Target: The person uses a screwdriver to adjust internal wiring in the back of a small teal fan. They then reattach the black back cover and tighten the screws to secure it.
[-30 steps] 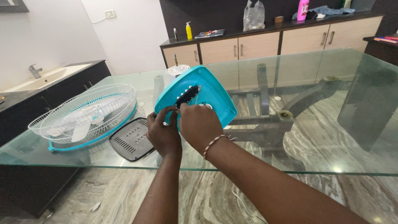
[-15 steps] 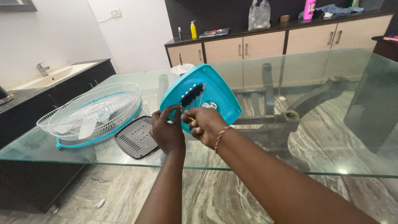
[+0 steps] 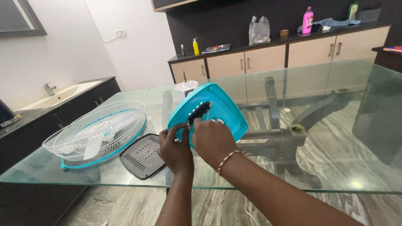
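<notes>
Fan base (image 3: pixel 222 109) — turquoise, tilted up on its near edge on the glass bench (image 3: pixel 335 138), centre. Left hand (image 3: pixel 175 148) closed on the base's lower left edge. Right hand (image 3: pixel 212 140) curled against its underside just right of the left; whether it grips anything cannot be told. Black cover (image 3: pixel 142 155) lies flat left of the hands — fan guard (image 3: pixel 98 132) further left.

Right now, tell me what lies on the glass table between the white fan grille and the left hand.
In the head view, a dark slotted cover plate lies flat between the white fan grille and the left hand, which grips the turquoise fan base.
</notes>
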